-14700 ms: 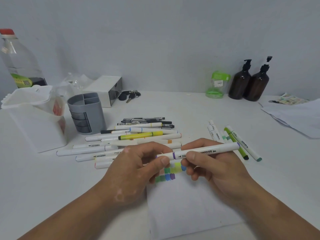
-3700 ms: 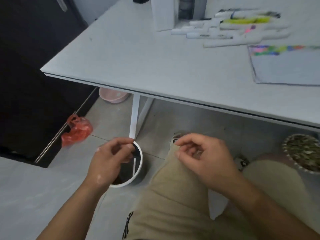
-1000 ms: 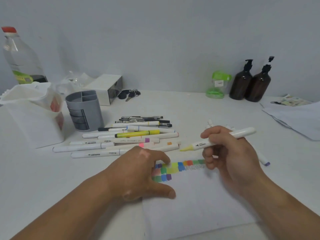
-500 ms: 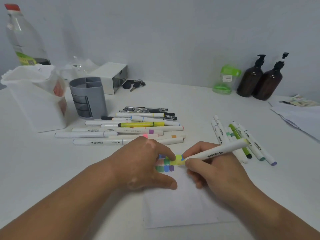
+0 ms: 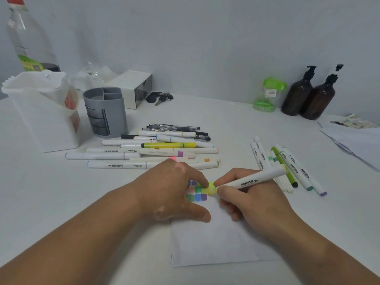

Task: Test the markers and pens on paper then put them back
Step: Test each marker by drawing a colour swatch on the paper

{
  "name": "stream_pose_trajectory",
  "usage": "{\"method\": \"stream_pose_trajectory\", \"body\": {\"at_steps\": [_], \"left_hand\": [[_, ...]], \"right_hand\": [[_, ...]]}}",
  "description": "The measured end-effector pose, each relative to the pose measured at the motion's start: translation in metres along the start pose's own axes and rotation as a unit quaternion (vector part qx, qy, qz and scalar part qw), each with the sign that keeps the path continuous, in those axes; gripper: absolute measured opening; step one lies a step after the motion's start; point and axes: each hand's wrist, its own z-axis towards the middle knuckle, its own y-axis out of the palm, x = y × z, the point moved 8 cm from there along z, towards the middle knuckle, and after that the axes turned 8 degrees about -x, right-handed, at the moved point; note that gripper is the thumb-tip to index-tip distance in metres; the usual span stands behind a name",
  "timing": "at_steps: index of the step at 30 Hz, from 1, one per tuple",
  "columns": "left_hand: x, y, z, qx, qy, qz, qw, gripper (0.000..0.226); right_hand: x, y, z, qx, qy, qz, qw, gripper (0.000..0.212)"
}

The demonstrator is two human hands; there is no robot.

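**Marker (image 5: 254,180) at the paper (image 5: 216,243), held in my right hand (image 5: 255,204)**

My right hand pinches the white marker, its tip on a yellow-green patch (image 5: 210,190). My left hand (image 5: 172,192) lies flat, fingers spread, pressing the paper just beside that tip and partly covering the colour swatches (image 5: 198,196). Beyond my left hand lies a heap of markers and pens (image 5: 162,148); beyond my right, a smaller group (image 5: 296,169).
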Motion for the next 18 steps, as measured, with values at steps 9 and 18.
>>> {"method": "stream_pose_trajectory", "body": {"at_steps": [9, 18], "left_hand": [[-0.0008, 0.0014, 0.0007, -0.014, -0.017, 0.0, 1.0, 0.066], [-0.0013, 0.0014, 0.0005, -0.013, -0.015, 0.003, 1.0, 0.066]], "right_hand": [[-0.0029, 0.0018, -0.0001, -0.014, -0.002, -0.045, 0.999, 0.015], [-0.0015, -0.0013, 0.0012, 0.004, -0.003, -0.056, 0.998, 0.012]]}}
